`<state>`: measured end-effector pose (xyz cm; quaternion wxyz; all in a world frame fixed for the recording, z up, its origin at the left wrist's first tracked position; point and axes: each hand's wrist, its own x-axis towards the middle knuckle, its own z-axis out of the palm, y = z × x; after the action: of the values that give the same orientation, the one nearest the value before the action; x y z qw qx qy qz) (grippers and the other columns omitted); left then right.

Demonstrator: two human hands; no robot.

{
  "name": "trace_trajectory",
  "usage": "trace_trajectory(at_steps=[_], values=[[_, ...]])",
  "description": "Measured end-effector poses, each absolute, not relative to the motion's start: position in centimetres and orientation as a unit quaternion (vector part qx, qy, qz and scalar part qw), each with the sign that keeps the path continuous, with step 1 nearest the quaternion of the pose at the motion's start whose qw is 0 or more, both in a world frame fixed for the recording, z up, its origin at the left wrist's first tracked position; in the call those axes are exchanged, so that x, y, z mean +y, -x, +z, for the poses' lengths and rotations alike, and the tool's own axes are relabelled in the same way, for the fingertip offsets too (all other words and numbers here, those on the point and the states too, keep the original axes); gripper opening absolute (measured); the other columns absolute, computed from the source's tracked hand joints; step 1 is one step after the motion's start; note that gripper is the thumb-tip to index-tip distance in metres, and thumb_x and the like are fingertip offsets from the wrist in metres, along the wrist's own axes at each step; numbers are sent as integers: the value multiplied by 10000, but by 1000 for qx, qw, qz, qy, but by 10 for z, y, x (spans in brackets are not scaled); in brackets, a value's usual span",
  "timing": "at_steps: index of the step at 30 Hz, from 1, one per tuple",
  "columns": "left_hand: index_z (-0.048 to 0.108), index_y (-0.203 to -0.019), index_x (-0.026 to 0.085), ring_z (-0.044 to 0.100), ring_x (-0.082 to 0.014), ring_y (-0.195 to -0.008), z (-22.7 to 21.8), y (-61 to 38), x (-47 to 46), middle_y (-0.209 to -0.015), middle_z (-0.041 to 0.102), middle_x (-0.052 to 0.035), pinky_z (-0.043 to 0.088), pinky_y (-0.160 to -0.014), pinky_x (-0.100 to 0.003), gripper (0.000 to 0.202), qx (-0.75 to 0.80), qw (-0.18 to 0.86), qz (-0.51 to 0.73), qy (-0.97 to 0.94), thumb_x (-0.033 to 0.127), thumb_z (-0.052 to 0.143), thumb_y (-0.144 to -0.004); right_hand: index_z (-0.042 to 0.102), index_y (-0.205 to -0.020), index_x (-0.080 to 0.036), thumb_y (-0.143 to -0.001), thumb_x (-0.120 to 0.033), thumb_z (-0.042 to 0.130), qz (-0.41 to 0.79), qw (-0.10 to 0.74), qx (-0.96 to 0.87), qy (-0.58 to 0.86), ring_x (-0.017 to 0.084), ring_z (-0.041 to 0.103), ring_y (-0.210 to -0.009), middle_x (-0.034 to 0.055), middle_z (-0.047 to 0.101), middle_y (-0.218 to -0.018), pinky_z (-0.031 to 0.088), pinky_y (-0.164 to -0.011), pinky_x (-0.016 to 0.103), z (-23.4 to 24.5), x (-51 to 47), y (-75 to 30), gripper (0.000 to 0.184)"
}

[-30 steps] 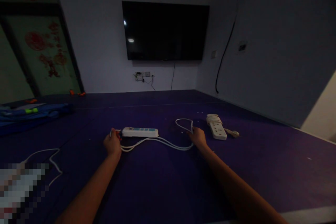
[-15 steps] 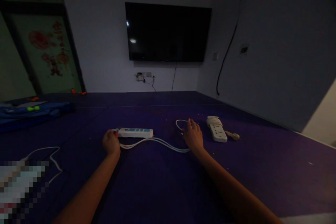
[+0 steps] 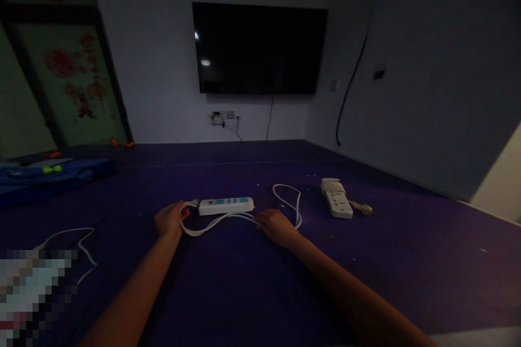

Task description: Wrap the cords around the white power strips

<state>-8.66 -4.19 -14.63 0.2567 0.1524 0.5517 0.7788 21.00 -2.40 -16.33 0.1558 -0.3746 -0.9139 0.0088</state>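
A white power strip (image 3: 226,206) with blue socket faces lies on the purple surface in front of me. My left hand (image 3: 169,220) is at its left end, fingers curled where the white cord (image 3: 211,225) bends round near the strip. Along the strip's near side the cord runs in doubled strands to the right. My right hand (image 3: 277,226) has its thumb and fingers closed on these strands just past the strip's right end. Beyond that hand the cord spreads into a loose loop on the surface. The fingertips of both hands are partly hidden.
A second power strip (image 3: 340,203), its cord wound round one end, lies at the right with its plug (image 3: 366,209) beside it. Another thin white cable (image 3: 83,246) is at the left. Blue cloth (image 3: 73,171) lies farther back. A television (image 3: 260,49) hangs on the wall.
The power strip has shifted right, away from my left hand, and the cord now bends round at that hand. My right hand has moved left and closed on the cord.
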Motion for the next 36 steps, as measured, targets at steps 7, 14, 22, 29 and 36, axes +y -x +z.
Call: trace_trajectory(at_steps=[7,14,22,29,36], values=[[606,-777,130,578,-160,-525,-149,102,-44,-562,509,35,536,-660,-391,167,596,88,783,-153,107,521,-635,703,-1031,-179,-860,-137,436,-8,134,-908,396,224,598,-1018,107,694,-1036,409,-908,332,-161,-22,-209,319],[561,-1113,127,599,-175,-848,-131,98,-57,-1071,568,-117,490,-837,-380,394,553,-193,757,-289,63,407,-757,674,-1052,-180,-793,-35,429,3,216,-879,425,211,593,-999,104,672,-1064,405,-893,322,-157,-26,-210,385],[555,-1113,139,521,-214,-1082,-121,78,-72,-1208,495,-153,513,-840,-366,307,475,-290,700,-447,117,395,-853,620,-928,-161,-875,-259,375,108,614,-662,417,180,564,-701,51,613,-756,436,-668,290,-155,-21,-216,270],[566,-1134,159,561,-202,-1073,-123,56,-82,-1128,579,-129,503,-863,-364,334,422,-377,631,-529,57,411,-857,605,-886,-161,-847,-384,427,170,719,-488,465,171,528,-666,35,584,-718,427,-628,291,-156,-8,-228,288],[523,-1227,195,592,-173,-1038,-136,13,-106,-1090,607,-98,510,-855,-298,503,287,-411,544,-673,-46,490,-786,589,-1093,-146,-836,-275,401,208,677,-538,457,170,577,-691,71,637,-842,480,-656,311,-166,-5,-224,343]])
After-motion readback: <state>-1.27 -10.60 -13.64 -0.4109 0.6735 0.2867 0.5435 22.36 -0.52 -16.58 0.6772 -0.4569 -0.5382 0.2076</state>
